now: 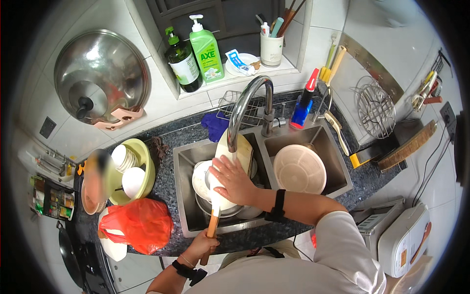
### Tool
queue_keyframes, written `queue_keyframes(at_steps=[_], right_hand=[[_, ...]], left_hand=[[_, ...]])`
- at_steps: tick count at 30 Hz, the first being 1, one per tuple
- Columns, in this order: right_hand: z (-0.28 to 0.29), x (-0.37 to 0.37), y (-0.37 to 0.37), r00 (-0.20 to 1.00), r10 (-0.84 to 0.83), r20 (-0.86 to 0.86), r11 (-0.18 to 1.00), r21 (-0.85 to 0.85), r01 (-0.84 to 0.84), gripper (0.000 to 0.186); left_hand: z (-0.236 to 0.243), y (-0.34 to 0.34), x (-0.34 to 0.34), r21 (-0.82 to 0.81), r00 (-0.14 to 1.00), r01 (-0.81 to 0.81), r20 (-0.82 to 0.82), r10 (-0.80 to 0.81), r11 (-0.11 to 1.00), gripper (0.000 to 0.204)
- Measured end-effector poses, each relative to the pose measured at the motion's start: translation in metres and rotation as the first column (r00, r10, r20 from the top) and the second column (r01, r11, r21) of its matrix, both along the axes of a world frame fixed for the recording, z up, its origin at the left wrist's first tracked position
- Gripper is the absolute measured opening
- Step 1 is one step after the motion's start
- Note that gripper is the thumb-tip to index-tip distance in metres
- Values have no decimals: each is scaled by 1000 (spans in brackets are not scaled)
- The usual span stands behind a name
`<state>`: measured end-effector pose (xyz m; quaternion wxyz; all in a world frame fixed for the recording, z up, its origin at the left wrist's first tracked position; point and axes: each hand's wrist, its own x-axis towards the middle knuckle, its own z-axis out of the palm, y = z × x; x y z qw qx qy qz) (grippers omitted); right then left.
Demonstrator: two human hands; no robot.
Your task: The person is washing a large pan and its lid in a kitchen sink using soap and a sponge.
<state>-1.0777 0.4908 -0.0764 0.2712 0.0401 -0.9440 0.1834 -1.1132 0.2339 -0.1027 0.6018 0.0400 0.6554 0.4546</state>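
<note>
My left hand point(201, 245) is closed around the wooden handle point(213, 224) of a cream-coloured pan point(223, 197), low at the sink's front edge. The pan is tilted up over the left basin point(183, 196), its far end beneath the chrome faucet point(247, 95). My right hand point(232, 180) lies flat against the pan's pale surface, fingers stretched out and a little apart. Under and beside the pan, bowls point(200, 180) and metal dishes are stacked in the basin, partly hidden by the pan and my right hand.
The right basin holds a pale pink colander point(299, 169). On the left counter are a green tub point(149, 171) of white bowls and a red plastic bag point(139, 225). A purple cloth point(215, 126) and wire rack point(245, 107) lie behind the sink; a blue bottle point(300, 111) stands beside the faucet.
</note>
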Motion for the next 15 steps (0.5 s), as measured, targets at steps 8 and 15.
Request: queue_keyframes(at_steps=[8, 15], right_hand=[[-34, -40, 57, 939, -317, 136, 796, -500, 341, 60], [-6, 2, -12, 985, -109, 134, 983, 159, 87, 61]], left_hand=[[-10, -9, -2, 99, 997, 5, 72, -12, 995, 24], [-6, -11, -7, 120, 982, -38, 189, 14, 992, 26]])
